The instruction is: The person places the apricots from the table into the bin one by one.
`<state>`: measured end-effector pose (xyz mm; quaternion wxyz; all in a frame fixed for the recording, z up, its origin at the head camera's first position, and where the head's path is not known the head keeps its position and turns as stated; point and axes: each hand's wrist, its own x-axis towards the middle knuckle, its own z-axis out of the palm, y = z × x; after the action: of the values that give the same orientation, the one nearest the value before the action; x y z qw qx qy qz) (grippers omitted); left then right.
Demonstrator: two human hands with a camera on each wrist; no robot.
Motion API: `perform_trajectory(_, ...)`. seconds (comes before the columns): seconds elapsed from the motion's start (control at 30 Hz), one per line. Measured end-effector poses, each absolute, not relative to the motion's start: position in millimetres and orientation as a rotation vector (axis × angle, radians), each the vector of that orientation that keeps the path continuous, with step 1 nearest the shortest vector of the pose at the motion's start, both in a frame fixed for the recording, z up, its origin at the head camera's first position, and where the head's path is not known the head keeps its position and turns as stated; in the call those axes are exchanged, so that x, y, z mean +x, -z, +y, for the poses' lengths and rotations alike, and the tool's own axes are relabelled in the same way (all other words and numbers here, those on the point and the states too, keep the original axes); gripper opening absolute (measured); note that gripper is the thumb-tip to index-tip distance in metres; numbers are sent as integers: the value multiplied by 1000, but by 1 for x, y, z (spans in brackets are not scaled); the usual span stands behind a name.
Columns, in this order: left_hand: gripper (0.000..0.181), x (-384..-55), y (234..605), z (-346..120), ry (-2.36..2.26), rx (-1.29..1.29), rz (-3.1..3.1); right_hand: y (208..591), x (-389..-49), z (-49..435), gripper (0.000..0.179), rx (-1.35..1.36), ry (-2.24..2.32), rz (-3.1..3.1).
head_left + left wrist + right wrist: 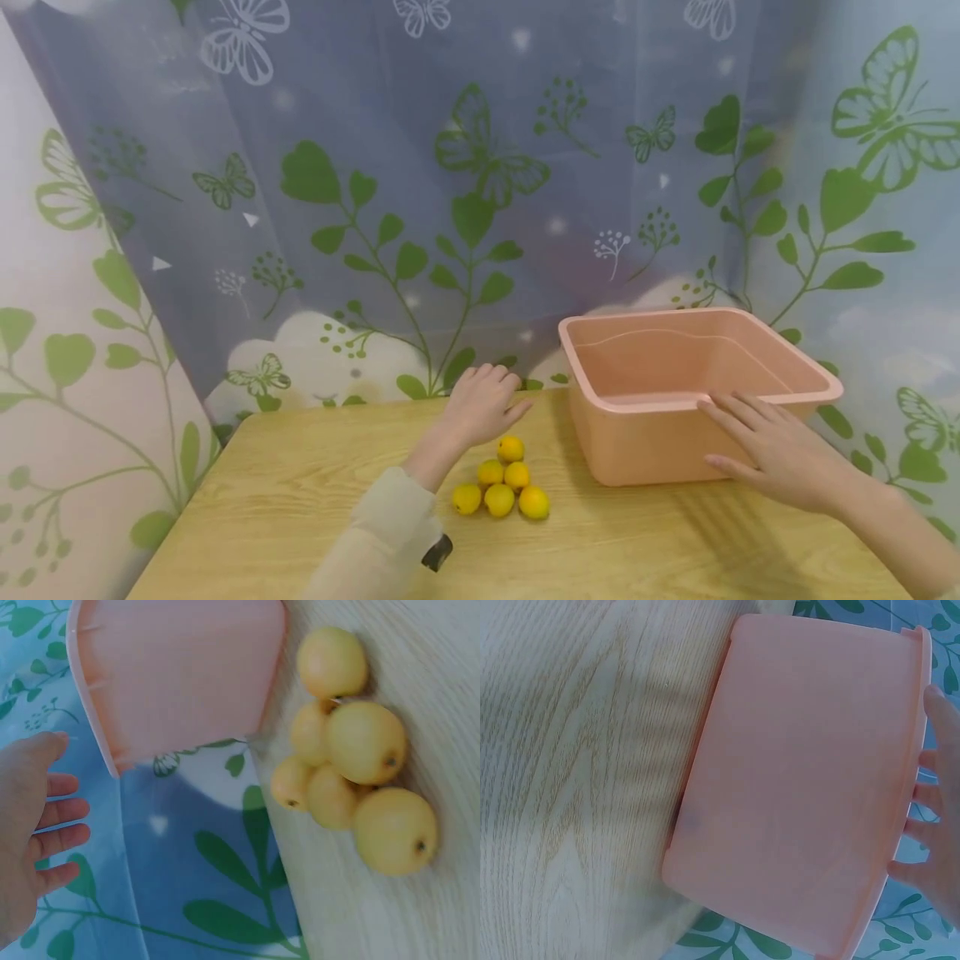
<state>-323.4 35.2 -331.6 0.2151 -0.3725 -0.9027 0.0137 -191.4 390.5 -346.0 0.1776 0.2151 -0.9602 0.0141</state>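
Several small round yellow fruits (499,500) sit close together on the wooden table, arranged like a triangle in the head view. My left hand (483,406) hovers just behind and above them, holding nothing. In the left wrist view the fingers of that hand (30,832) are spread loosely, apart from the fruits (366,742). To the right of the fruits stands a pink plastic basin (660,450). My right hand (783,454) is at the basin's near rim, fingers extended; whether they touch the rim I cannot tell.
The light wooden table (315,492) ends at a hanging cloth (375,250) printed with leaves and butterflies. The basin stands at the table's right, near the cloth. A black object (437,552) shows at my left wrist.
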Motion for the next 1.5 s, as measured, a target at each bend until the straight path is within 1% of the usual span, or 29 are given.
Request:
perform_trajectory(0.3, 36, -320, 353, 8, 11, -1042, -2550, 344, -191, 392, 68, 593, -34, -2718)
perform_trajectory(0.53, 33, -318, 370, -11, 5, -1049, -2527, 343, -191, 391, 68, 608, -24, -2713)
perform_trajectory(0.97, 46, -316, 403, -32, -171, -1093, -2532, 342, -192, 391, 69, 612, -42, -2715)
perform_trajectory(1.23, 59, -309, 424, -38, -271, -1126, -2608, 344, -192, 391, 69, 603, -46, -2727)
perform_trajectory(1.33, 62, -307, 430, -40, -300, -1137, -2621, 344, -191, 391, 70, 603, -53, -2732)
perform_trajectory(1.5, 60, -306, 437, -44, -320, -1154, -2616, 346, -192, 390, 69, 611, -52, -2721)
